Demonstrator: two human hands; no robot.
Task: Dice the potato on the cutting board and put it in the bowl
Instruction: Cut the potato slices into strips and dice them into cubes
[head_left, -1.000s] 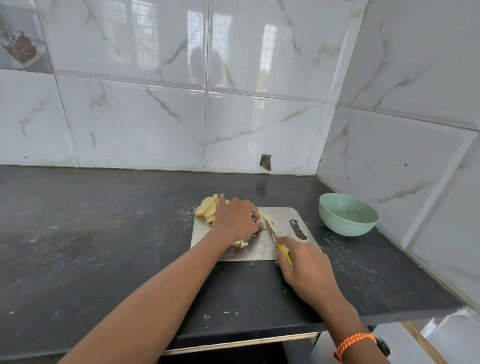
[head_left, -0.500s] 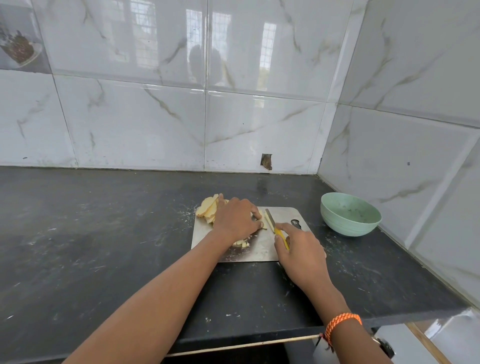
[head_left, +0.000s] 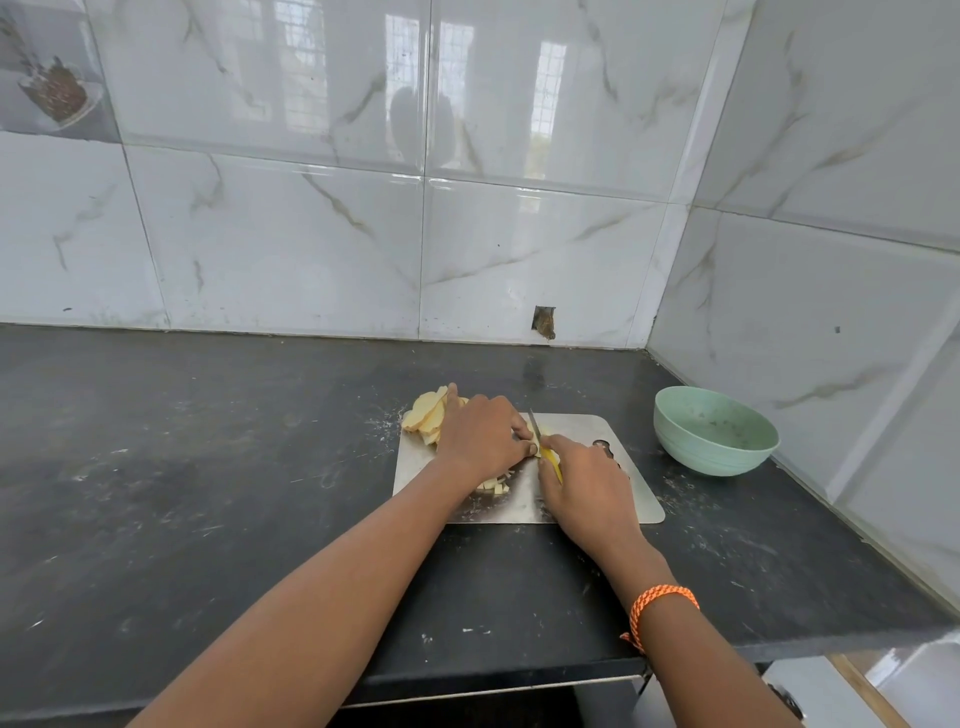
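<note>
Bowl: pale green bowl (head_left: 716, 430) on the counter to the right of the board, well apart from both hands; only small specks visible inside.
Obstructions: the left hand covers the potato being cut; the right hand hides part of the board's handle slot (head_left: 602, 445).
Wristband: orange braided band (head_left: 661, 603) on the right wrist.
Counter: dark stone countertop (head_left: 208, 493), scuffed and dusted with pale marks.
Walls: glossy white marble-pattern tiles (head_left: 291, 244) meeting in a corner; a small broken hole (head_left: 544, 322) low in the back wall.
Cutting board: metal cutting board (head_left: 618, 499) lying flat near the counter's front.
Potato: slices (head_left: 427, 413) stacked at the board's far left corner; diced bits (head_left: 496, 484) on the board beneath the left wrist.
Left hand (head_left: 480, 436): fingers curled down, holding potato against the board.
Right hand (head_left: 587, 488): clenched around the yellow-handled knife (head_left: 535, 423), blade pointing away, just beside the left fingertips.
</note>
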